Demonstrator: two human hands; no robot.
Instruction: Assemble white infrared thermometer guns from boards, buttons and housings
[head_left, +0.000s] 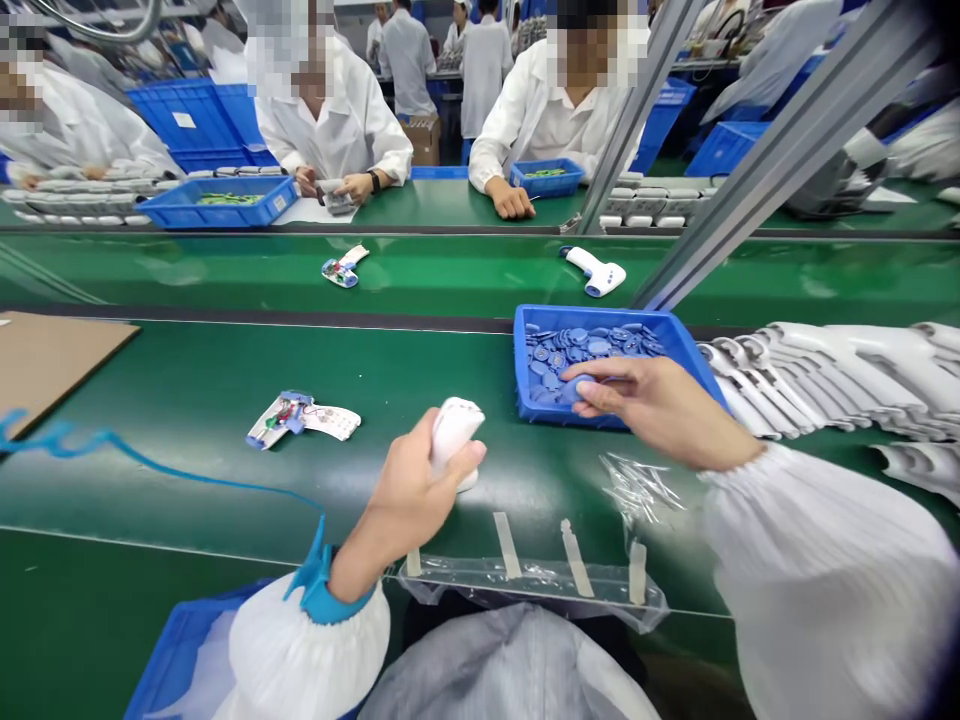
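Note:
My left hand (412, 485) is closed around a white plastic housing (455, 432), held just above the green bench. A blue band with a coiled cord circles that wrist. Over the blue bin (525, 400), my right hand (637, 395) pinches a small blue oval plastic piece (577, 387) between thumb and fingers. Many similar blue pieces (574, 345) lie loose in the bin. To the left of my left hand rests an opened thermometer-like housing half (300, 415) with a circuit board and wires showing.
White housing shells (832, 375) are stacked at the right. A conveyor (450, 270) carries an open device half (345, 267) and a white handheld device (594, 270). Clear plastic strips (641, 485) lie near me. A metal post (720, 150) slants across the right. Co-workers sit opposite.

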